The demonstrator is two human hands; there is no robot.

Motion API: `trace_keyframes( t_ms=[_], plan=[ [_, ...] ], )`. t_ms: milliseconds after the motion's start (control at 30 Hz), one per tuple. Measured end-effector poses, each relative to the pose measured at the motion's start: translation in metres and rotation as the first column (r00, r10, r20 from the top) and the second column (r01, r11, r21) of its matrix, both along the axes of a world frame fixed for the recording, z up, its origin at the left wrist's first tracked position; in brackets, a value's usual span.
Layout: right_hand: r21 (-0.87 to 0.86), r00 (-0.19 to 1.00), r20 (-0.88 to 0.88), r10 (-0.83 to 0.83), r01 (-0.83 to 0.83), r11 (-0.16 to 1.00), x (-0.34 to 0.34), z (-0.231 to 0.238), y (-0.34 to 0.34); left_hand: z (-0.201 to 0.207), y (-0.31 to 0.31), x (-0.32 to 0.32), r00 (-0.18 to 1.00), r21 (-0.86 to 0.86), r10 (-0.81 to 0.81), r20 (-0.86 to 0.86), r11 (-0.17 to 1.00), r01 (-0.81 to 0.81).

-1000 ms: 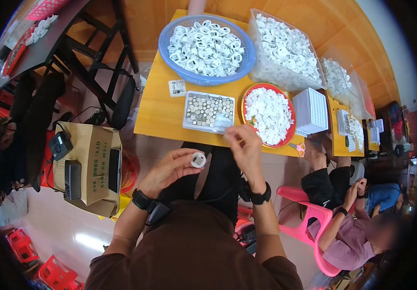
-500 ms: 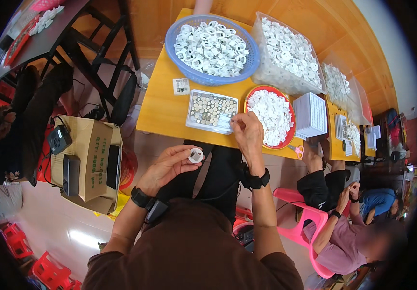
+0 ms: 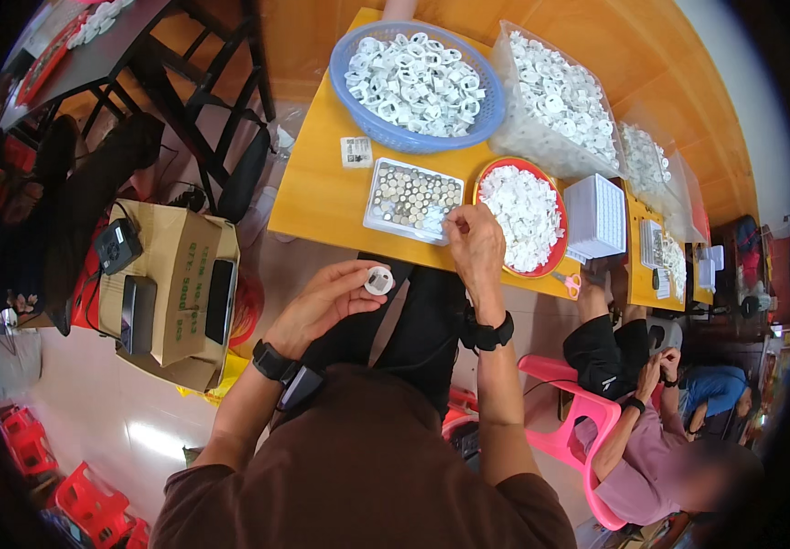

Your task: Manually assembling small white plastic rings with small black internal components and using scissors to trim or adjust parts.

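Note:
My left hand (image 3: pixel 331 302) is closed on a small round white plastic casing (image 3: pixel 378 281), held over my lap between thumb and fingers. The casing has a dark spot in its middle. My right hand (image 3: pixel 477 242) pinches thumb and fingertips together at the near right corner of a clear shallow tray (image 3: pixel 395 229). Many small round silver discs that look like button cells (image 3: pixel 413 194) lie in that tray. Whatever is between the right fingertips is too small to make out. Just right of that hand is a red round tray (image 3: pixel 550 259) heaped with small white plastic parts (image 3: pixel 518 215).
A blue basket (image 3: pixel 340 87) of white ring-shaped parts and a clear bin (image 3: pixel 541 157) of similar parts stand at the back of the yellow table (image 3: pixel 308 206). Stacked white trays (image 3: pixel 596 215) and scissors (image 3: pixel 570 282) lie right. A cardboard box (image 3: pixel 184 302) stands left; a seated co-worker (image 3: pixel 637 457) is at right.
The view has shifted slightly, so the table sits a little further right. My right fingertips stay at the tray's corner, and my left hand keeps the casing, its face turned a little.

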State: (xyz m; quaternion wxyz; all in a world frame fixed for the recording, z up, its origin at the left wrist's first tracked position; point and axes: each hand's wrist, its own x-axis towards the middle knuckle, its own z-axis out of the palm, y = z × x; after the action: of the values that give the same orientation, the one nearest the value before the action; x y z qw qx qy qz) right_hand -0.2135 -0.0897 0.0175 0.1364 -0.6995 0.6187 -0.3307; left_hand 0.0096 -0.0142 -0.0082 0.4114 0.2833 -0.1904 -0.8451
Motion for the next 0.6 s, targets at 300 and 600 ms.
trace_keyframes(
  t_ms=[300,600],
  plan=[
    [-0.001,0.947,0.264,0.185,-0.191,0.982,0.028,0.032,0.046,0.001,0.001,-0.004,0.996,-0.007,0.083,-0.01,0.997,-0.083],
    [-0.053,0.928,0.299,0.223,-0.217,0.975,0.052,0.019,0.078,0.004,0.003,-0.009,0.996,-0.042,0.086,-0.003,0.995,-0.086]
  ],
)
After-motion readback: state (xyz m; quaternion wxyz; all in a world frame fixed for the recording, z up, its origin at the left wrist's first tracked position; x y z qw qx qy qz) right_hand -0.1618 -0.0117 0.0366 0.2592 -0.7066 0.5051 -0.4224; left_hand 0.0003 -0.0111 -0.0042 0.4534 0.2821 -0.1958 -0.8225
